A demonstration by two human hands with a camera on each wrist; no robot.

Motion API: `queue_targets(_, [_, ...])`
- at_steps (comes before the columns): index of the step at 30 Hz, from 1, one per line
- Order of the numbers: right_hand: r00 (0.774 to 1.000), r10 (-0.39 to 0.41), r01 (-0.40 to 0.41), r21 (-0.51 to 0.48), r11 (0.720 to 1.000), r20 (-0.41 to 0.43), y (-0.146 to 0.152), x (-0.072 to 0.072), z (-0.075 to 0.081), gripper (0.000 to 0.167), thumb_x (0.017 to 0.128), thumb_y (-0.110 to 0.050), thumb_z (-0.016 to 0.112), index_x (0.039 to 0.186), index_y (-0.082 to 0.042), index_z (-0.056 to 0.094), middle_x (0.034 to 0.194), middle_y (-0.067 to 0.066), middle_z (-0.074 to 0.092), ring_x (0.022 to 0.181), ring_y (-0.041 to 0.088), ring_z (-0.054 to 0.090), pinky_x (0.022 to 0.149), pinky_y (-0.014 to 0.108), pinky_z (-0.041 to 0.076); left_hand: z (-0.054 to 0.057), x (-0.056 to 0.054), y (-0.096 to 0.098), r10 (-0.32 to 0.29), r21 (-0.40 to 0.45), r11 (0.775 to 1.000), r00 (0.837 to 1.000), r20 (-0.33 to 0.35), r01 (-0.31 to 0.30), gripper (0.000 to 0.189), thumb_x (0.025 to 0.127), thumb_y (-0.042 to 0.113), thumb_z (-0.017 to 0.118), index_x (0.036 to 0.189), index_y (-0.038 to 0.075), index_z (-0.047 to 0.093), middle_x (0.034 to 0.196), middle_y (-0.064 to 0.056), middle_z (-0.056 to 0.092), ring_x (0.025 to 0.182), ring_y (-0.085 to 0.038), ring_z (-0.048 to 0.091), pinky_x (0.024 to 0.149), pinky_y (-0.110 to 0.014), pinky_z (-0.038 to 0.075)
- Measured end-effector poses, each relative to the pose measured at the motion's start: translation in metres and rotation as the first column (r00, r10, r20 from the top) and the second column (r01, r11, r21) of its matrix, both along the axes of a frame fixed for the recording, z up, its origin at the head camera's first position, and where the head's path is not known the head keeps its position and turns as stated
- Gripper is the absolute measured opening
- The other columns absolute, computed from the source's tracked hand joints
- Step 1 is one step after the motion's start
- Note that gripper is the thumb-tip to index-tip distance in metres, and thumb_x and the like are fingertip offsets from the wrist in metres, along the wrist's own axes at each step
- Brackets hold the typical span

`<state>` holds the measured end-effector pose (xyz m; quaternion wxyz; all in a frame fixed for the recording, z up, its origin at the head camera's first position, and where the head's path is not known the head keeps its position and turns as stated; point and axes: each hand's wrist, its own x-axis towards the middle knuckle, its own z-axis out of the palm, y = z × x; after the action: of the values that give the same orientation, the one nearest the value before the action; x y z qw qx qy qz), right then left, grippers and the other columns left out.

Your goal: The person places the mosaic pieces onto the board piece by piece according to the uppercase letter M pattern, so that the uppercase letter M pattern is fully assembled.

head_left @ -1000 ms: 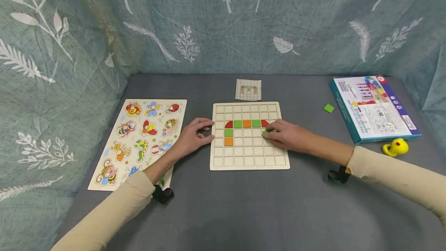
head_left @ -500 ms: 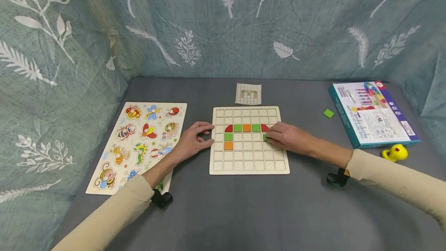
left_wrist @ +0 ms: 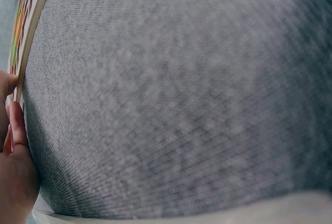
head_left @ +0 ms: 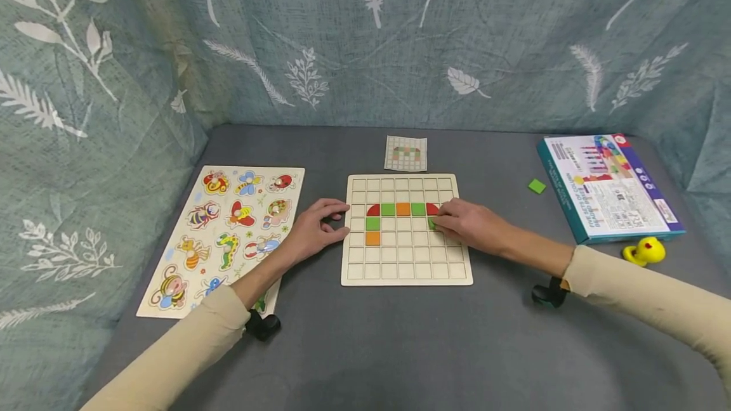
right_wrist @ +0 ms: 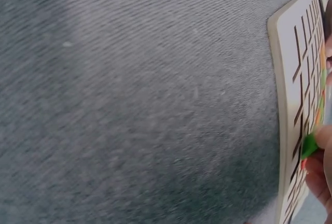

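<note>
A wooden grid board (head_left: 407, 274) lies mid-table. On it, red corner pieces, green squares and an orange square (head_left: 403, 209) form a row. Below the row's left end sit a green square (head_left: 373, 224) and another orange square (head_left: 373, 238). My right hand (head_left: 471, 224) pinches a green square tile (head_left: 432, 223) over the cell below the right red piece (head_left: 432, 208), which it partly covers. In the right wrist view the green tile (right_wrist: 309, 145) stands tilted between thumb and fingers. My left hand (head_left: 313, 228) touches the board's left edge with thumb and fingertips, fingers relaxed.
A pattern card (head_left: 405, 153) lies behind the board. At left is an insect puzzle board (head_left: 228, 224), partly under my left forearm. To the right are a loose green tile (head_left: 537, 186), a boxed set (head_left: 611, 189) and a yellow toy duck (head_left: 645, 251).
The green tile in my right hand has shifted slightly left over the cell below the red piece. My left hand stays at the board's edge. The head view has tilted a little.
</note>
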<state>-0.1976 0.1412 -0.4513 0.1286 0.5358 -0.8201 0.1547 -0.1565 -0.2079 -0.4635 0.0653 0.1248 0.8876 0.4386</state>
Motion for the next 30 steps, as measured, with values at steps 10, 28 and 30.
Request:
queue_targets(10, [0.997,-0.057,0.055,0.033,0.998,0.055,-0.008,0.005,0.003,0.014,0.080,-0.006,0.077,0.094,-0.004,0.075,0.086,0.006,0.062,0.077,0.016,0.060,0.065,0.026,0.051,0.000,0.005,-0.001,-0.002,0.000,1.000,1.000,0.013,0.002,0.044,0.087,0.014,0.071,0.128,0.004,0.062,0.133,-0.011,0.054,0.108,-0.024,0.060,0.073,-0.016,0.049])
queue_targets(28, [0.998,-0.058,0.058,0.007,0.998,0.038,-0.001,0.008,-0.005,0.017,0.082,-0.004,0.075,0.098,-0.002,0.075,0.093,0.006,0.063,0.083,0.018,0.059,0.068,0.028,0.052,0.001,-0.001,0.000,-0.014,-0.007,1.000,1.000,0.013,0.014,0.046,0.088,0.015,0.071,0.131,0.005,0.060,0.135,-0.011,0.053,0.108,-0.023,0.060,0.075,-0.018,0.050])
queue_targets(30, [0.996,-0.078,0.076,0.039,0.996,0.050,0.003,0.010,-0.001,0.022,0.083,-0.008,0.074,0.105,-0.004,0.073,0.101,0.008,0.064,0.088,0.020,0.060,0.069,0.030,0.053,0.001,-0.001,-0.001,-0.008,-0.006,1.000,1.000,0.006,0.008,0.046,0.087,0.014,0.072,0.130,0.006,0.061,0.134,-0.010,0.053,0.107,-0.023,0.060,0.075,-0.018,0.050])
